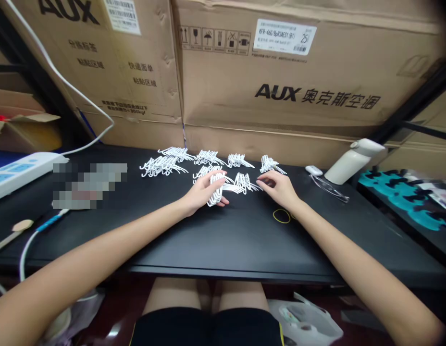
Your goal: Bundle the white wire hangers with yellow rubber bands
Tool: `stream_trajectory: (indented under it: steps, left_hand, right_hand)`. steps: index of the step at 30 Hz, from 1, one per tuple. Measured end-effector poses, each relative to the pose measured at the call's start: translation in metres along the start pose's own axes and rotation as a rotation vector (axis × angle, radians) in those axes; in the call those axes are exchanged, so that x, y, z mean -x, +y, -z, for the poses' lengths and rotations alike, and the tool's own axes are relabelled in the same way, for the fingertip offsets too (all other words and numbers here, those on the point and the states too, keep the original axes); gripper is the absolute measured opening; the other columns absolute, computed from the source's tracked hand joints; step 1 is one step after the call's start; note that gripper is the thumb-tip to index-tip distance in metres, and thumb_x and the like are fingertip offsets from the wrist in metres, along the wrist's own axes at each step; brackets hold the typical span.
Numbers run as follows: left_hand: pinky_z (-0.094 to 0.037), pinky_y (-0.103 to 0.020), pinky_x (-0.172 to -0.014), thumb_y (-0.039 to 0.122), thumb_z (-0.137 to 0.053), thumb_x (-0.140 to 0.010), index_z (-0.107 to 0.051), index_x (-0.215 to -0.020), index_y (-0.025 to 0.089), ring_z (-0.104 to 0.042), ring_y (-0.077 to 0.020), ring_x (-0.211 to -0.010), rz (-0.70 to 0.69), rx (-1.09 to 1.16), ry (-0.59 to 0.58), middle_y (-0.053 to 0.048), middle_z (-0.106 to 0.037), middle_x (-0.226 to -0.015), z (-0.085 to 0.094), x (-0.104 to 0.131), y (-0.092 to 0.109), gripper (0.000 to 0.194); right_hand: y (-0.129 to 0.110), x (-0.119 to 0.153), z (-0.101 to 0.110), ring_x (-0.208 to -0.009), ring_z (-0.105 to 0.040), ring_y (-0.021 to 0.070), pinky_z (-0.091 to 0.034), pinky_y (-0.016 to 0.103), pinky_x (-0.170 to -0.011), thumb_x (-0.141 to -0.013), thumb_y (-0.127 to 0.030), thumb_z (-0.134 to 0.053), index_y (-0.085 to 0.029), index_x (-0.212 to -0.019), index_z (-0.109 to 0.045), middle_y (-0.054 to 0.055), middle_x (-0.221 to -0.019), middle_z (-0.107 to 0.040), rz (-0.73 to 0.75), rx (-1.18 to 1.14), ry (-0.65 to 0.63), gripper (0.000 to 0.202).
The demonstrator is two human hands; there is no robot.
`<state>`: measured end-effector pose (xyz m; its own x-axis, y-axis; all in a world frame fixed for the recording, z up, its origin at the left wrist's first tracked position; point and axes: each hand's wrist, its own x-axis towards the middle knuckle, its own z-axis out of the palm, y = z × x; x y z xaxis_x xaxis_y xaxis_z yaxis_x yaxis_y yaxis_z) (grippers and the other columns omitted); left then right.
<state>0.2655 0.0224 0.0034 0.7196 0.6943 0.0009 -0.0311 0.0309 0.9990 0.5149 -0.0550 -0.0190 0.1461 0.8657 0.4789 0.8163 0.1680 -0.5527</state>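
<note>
My left hand (204, 193) is closed around a bundle of white hooks (216, 190), held just over the black table. My right hand (280, 190) has thumb and fingertips pinched near the stems of another white hook bundle (244, 182); whether it grips anything is too small to tell. Behind my hands lie more white hook bundles: a large pile at the left (163, 165), one beside it (207, 156), one at the middle (237, 160) and one behind my right hand (269, 163).
Large cardboard boxes (223, 81) stand along the back of the black table (223, 240). Yellow rubber band (281, 216), glasses (329, 189) and white bottle (349, 163) are at the right, near teal items (403, 197). A power strip (24, 173) and cables lie left.
</note>
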Motion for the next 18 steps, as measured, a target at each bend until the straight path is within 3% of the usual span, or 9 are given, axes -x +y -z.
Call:
stream_trajectory:
  steps: [4,7,13,18]
  left_hand:
    - [-0.059,-0.032,-0.059,0.04,-0.059,-0.084,-0.045,-0.128,0.019,-0.069,-0.0192,-0.062,0.013,0.019,0.016,-0.004,-0.066,-0.078,0.001,-0.001,-0.001,0.051]
    - [-0.059,-0.031,-0.058,0.039,-0.059,-0.084,-0.045,-0.127,0.019,-0.069,-0.0182,-0.061,0.015,0.022,0.022,-0.004,-0.066,-0.079,0.001,0.0,-0.001,0.05]
    - [-0.059,-0.031,-0.057,0.038,-0.058,-0.085,-0.046,-0.126,0.019,-0.069,-0.0178,-0.06,0.004,0.022,0.029,-0.004,-0.065,-0.08,0.0,0.0,-0.001,0.047]
    - [-0.059,-0.032,-0.058,0.039,-0.058,-0.085,-0.045,-0.127,0.019,-0.069,-0.0188,-0.06,-0.007,-0.01,0.01,0.0,-0.062,-0.071,-0.001,0.0,0.0,0.048]
  right_hand:
    - [0.013,-0.004,0.001,-0.078,-0.06,0.0205,-0.047,0.035,-0.073,-0.082,-0.04,-0.057,-0.018,-0.079,-0.07,0.008,-0.086,-0.066,0.028,0.033,-0.175,0.026]
    - [0.018,-0.007,0.004,-0.071,-0.058,0.0186,-0.046,0.033,-0.068,-0.079,-0.041,-0.059,-0.016,-0.079,-0.07,0.007,-0.081,-0.066,-0.045,-0.014,-0.245,0.027]
    - [0.031,-0.014,0.035,-0.067,-0.059,0.0155,-0.049,0.031,-0.066,-0.065,-0.044,-0.073,-0.016,-0.072,-0.071,0.004,-0.071,-0.067,-0.365,-0.221,-0.424,0.029]
    - [0.037,-0.013,0.073,-0.073,-0.062,0.0167,-0.053,0.028,-0.067,-0.055,-0.041,-0.081,-0.017,-0.072,-0.074,0.007,-0.078,-0.069,-0.601,-0.329,-0.543,0.031]
